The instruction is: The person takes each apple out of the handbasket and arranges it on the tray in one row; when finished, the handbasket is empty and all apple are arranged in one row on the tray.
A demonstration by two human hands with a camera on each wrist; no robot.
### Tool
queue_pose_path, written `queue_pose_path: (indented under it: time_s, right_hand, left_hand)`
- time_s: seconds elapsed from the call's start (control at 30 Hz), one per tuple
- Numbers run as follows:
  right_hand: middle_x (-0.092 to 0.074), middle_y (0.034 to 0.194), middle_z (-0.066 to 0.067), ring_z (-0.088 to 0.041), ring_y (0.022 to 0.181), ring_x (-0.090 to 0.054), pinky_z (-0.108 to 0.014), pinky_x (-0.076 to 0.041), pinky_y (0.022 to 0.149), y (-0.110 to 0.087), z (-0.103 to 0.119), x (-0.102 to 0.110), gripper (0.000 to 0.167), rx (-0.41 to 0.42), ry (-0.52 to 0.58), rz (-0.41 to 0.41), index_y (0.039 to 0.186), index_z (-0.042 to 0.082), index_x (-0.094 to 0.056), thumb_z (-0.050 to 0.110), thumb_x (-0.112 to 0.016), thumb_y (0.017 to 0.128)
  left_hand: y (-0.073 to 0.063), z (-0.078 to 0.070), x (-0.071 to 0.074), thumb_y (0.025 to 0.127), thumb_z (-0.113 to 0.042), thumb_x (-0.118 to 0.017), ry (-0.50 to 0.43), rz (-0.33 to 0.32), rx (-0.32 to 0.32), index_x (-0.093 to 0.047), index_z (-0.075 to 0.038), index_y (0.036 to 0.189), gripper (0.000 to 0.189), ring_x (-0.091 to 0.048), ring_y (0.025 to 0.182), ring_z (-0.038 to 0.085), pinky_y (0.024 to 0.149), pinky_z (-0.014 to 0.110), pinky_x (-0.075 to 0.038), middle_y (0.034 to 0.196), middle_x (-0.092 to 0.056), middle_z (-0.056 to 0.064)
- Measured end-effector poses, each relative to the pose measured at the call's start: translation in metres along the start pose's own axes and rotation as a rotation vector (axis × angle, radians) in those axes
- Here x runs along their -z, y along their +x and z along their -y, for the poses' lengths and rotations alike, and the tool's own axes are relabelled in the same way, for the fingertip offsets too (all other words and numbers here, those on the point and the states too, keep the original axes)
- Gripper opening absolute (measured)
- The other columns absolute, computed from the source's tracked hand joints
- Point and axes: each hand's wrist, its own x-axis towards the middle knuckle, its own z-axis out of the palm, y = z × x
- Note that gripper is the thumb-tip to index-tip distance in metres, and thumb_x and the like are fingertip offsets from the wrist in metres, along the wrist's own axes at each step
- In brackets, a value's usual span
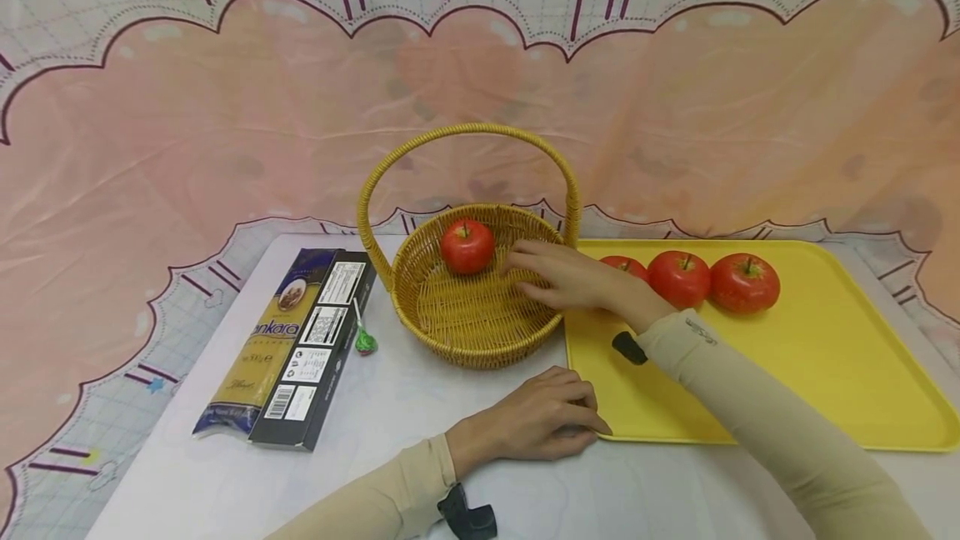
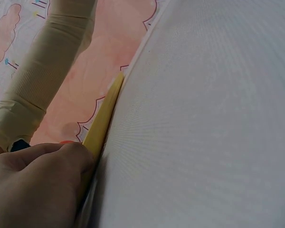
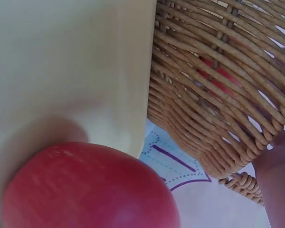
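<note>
Over the right side of the wicker basket (image 1: 480, 348) reaches my right hand (image 1: 564, 275), fingers loosely bent and holding nothing. One red apple (image 1: 467, 247) lies inside, at the basket's back left, apart from the fingertips. My left hand (image 1: 536, 417) rests low on the table, its curled fingers gripping the near left corner of the yellow tray (image 1: 825, 373); in the left wrist view they are against the tray's edge (image 2: 104, 118). On the tray sit three more apples, one (image 1: 624, 265) partly hidden by my right forearm, beside a middle apple (image 1: 678, 279) and a right apple (image 1: 745, 282).
Left of the basket lie a gold and blue pasta packet (image 1: 262, 340), a black box (image 1: 311, 348) with white labels, and a green lollipop (image 1: 364, 342). The basket's tall handle (image 1: 472, 128) arches above it. A patterned cloth (image 1: 300, 123) hangs behind the table.
</note>
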Motion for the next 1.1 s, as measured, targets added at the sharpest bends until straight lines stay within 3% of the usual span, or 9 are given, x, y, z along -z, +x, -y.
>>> queue_pose_path:
  time_s: [0.37, 0.8, 1.1]
  right_hand:
    - [-0.053, 0.120, -0.006, -0.020, 0.113, -0.050, -0.038, -0.042, 0.099, 0.016, -0.005, 0.001, 0.027, 0.033, -0.021, 0.001, 0.119, 0.011, -0.058, 0.016, -0.057, 0.093]
    - [-0.040, 0.137, -0.011, -0.026, 0.126, -0.044, -0.043, -0.036, 0.107, 0.030, -0.008, 0.000, 0.039, -0.049, 0.009, 0.077, 0.133, 0.016, -0.048, 0.024, -0.054, 0.096]
    - [-0.029, 0.144, -0.011, -0.028, 0.129, -0.039, -0.045, -0.040, 0.102, 0.039, -0.008, 0.002, 0.046, -0.094, 0.003, 0.120, 0.140, 0.021, -0.042, 0.024, -0.054, 0.095]
  left_hand:
    - [0.000, 0.001, -0.001, 0.092, -0.026, -0.058, -0.010, -0.026, 0.001, -0.072, -0.028, 0.103, 0.018, -0.051, 0.090, 0.003, 0.095, 0.020, -0.037, 0.093, -0.058, -0.012]
    - [-0.002, 0.000, 0.000, 0.094, -0.028, -0.055, 0.018, -0.004, 0.007, -0.071, -0.030, 0.104, 0.019, -0.050, 0.092, 0.002, 0.095, 0.017, -0.036, 0.095, -0.058, -0.013]
    - [-0.001, 0.000, 0.000, 0.094, -0.029, -0.055, 0.001, 0.011, 0.009, -0.071, -0.029, 0.106, 0.020, -0.050, 0.093, 0.001, 0.096, 0.016, -0.035, 0.095, -0.057, -0.013]
